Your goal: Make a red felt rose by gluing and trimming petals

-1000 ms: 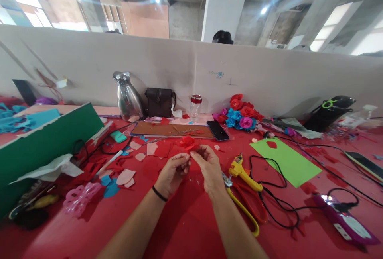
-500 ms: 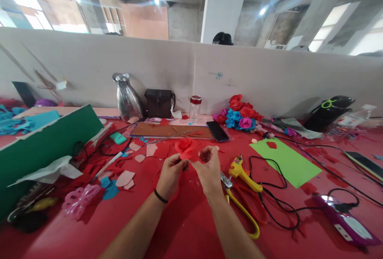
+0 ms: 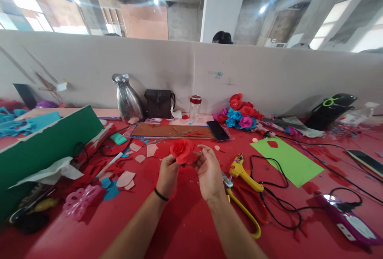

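A red paper rose (image 3: 182, 150) with layered petals is held upright above the table. My left hand (image 3: 167, 175) is closed round its base, with thumb and fingers pinched together under the petals. To the right of the flower, my right hand (image 3: 208, 173) is turned palm inward with its fingers loosely curled and apart. Its fingertips are close to the outer right petal; whether they touch it I cannot tell. A yellow glue gun (image 3: 245, 174) and yellow-handled pliers (image 3: 241, 205) lie to the right of my right hand.
Paper petals (image 3: 125, 179) and scraps litter the left. Behind stand a steel jug (image 3: 128, 99), a black bag (image 3: 159, 103), a glass jar (image 3: 195, 109) and a paper flower bunch (image 3: 244, 113). Black cords, a green sheet (image 3: 289, 161) and a purple power strip (image 3: 347, 219) lie right.
The rose has moved slightly left and tilted, showing more of its petals. My right hand has loosened from a pinch at its lower edge, with fingers now spread apart.
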A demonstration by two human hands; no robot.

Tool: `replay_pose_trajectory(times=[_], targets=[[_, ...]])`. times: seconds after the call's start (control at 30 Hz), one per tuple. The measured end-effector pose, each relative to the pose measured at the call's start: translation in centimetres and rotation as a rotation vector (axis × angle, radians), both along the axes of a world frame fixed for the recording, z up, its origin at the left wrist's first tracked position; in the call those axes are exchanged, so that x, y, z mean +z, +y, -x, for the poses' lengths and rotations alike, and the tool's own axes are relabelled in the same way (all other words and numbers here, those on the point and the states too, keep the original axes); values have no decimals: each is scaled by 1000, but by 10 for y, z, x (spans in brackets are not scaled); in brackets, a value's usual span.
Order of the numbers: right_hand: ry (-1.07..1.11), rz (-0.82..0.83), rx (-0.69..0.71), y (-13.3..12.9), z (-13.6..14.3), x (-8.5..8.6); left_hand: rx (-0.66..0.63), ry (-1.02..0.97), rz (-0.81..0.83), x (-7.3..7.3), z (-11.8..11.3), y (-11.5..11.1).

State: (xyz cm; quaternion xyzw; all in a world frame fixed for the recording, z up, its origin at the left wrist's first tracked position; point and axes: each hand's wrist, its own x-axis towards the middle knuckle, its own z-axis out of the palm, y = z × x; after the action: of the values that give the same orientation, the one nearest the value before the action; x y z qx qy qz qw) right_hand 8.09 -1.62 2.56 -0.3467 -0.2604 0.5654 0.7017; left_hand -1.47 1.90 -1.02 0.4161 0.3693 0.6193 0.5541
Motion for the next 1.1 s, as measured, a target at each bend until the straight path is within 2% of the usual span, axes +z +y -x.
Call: replay_pose_trajectory(times=[0.27, 0.47, 0.57, 0.63, 0.7, 0.83, 1.0, 1.1], targets=[[83, -48, -53, -1, -3, 6, -32, -51, -19, 0, -3, 0], [194, -153, -92, -1, -7, 10, -12, -57, -5, -4, -2, 2], [235, -46, -130, 2, -6, 8, -2, -56, -1, -6, -2, 2], [244, 67, -90, 4, -5, 5, 8, -52, 11, -7, -2, 2], [222, 104, -41, 5, -3, 2, 18, -54, 20, -7, -2, 3], [56, -29, -78, 6, 0, -6, -13, -80, 68, -4, -2, 2], [-407, -43, -180, 12, -1, -21, -143, -228, 223, 4, -2, -3], [-642, -59, -214, 13, -2, -25, -180, -270, 260, 7, -1, -6]])
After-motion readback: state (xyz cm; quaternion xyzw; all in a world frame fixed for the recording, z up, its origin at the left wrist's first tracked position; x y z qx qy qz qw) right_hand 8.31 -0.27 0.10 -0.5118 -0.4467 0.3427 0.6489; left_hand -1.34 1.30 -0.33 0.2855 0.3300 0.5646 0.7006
